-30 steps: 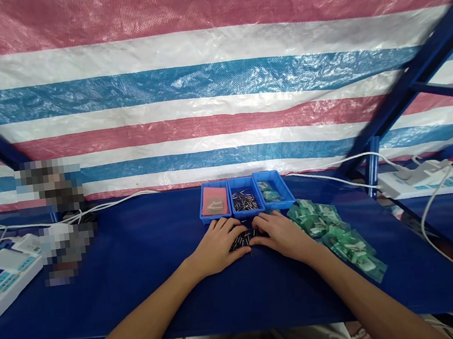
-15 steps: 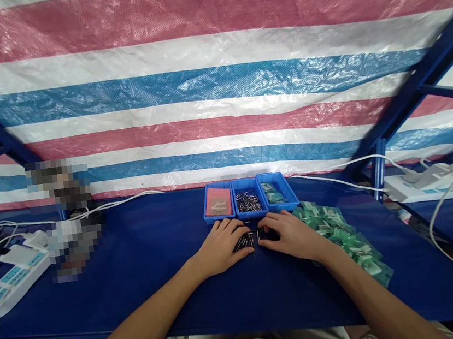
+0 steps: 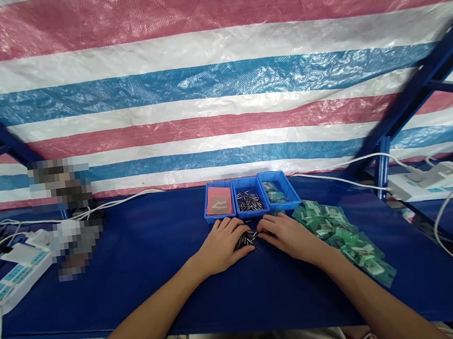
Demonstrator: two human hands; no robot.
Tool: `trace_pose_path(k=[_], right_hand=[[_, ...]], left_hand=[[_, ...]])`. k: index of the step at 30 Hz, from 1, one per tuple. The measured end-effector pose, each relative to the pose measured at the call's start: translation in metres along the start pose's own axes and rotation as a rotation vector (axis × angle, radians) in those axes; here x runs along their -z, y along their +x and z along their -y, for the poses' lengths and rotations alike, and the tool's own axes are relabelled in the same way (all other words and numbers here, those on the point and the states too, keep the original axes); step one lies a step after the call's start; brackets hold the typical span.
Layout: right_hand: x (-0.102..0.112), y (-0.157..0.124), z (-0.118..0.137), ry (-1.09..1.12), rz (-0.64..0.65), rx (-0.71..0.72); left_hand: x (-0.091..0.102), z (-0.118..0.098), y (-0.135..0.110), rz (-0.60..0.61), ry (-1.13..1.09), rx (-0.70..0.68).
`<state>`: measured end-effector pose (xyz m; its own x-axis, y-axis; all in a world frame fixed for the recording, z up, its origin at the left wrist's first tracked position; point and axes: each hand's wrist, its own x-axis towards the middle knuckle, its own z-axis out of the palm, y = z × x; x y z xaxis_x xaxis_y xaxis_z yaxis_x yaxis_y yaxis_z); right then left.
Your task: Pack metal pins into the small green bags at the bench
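A small heap of dark metal pins (image 3: 249, 239) lies on the blue table cloth (image 3: 147, 267), just in front of three blue trays. My left hand (image 3: 221, 244) rests palm down on the left side of the heap, fingers curled over it. My right hand (image 3: 287, 235) lies on the right side, fingers bent toward the pins. The two hands cup the heap between them. The middle tray (image 3: 249, 202) holds more of the same pins. The left tray (image 3: 218, 202) holds a pink card, the right tray (image 3: 278, 190) small green packets.
Several green packets (image 3: 345, 240) are strewn to the right of my right hand. White power strips with cables sit at the far left (image 3: 13, 267) and far right (image 3: 430, 183). A striped tarp (image 3: 216, 83) hangs behind the table, flanked by blue frame bars.
My hands have drawn closer together around the pins, so the heap between them looks tighter. The view has shifted slightly.
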<state>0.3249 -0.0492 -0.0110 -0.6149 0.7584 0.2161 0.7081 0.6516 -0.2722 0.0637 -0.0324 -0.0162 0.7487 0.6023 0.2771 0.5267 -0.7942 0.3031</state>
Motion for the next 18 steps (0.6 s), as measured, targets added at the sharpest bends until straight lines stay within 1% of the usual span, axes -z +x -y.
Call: trace_pose_path(k=[5, 12, 18], right_hand=[[-0.0016, 0.0005, 0.0039, -0.023, -0.031, -0.005], [-0.0043, 0.0019, 0.0062, -0.051, -0.029, 0.001], [0.0001, 0.0023, 0.009, 0.0, -0.052, 0.004]], left_hand=[[-0.0003, 0.0, -0.0002, -0.01, -0.002, 0.007], [0.0007, -0.0006, -0.0004, -0.017, 0.008, 0.012], [0.0, -0.0004, -0.0001, -0.018, 0.015, 0.012]])
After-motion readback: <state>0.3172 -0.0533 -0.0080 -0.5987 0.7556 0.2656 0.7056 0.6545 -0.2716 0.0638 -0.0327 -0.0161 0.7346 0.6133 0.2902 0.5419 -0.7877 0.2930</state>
